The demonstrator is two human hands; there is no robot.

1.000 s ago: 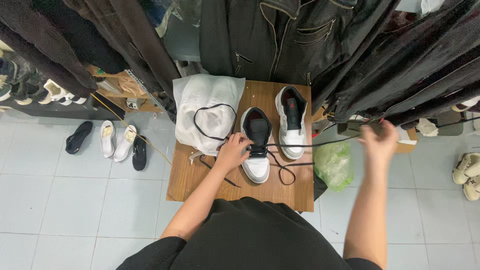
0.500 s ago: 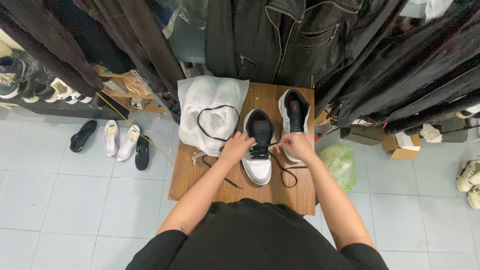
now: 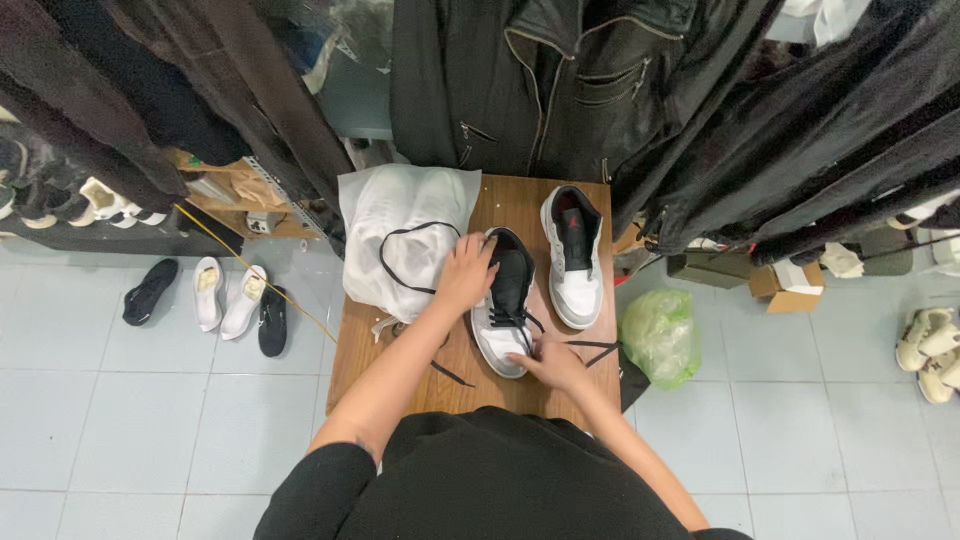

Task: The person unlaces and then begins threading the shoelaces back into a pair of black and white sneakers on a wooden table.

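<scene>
The left hand [image 3: 465, 272] lies on the black collar of a sneaker [image 3: 503, 305], its fingers [image 3: 478, 250] spread loosely over the rim and pressing the shoe down onto the wooden tabletop [image 3: 400, 350]. The sneaker is black and white with a pale grey toe, and it lies lengthwise with that toe pointing toward the person. The right hand [image 3: 553, 364] sits just beyond the toe, its fingers pressed together in a pinch on a black shoelace [image 3: 592, 347] that runs out from the shoe's eyelets to the right of those fingers. A second sneaker [image 3: 573, 255] of the same kind stands just beside the first, on the far side of the right fingers, not touching either hand. To the left of the left fingers lies a white cloth bag [image 3: 400, 225] with a black drawstring looped across it. Dark jackets [image 3: 540, 80] hang above the tabletop, and a green plastic bag [image 3: 658, 335] sits on the tiled floor to the right.
</scene>
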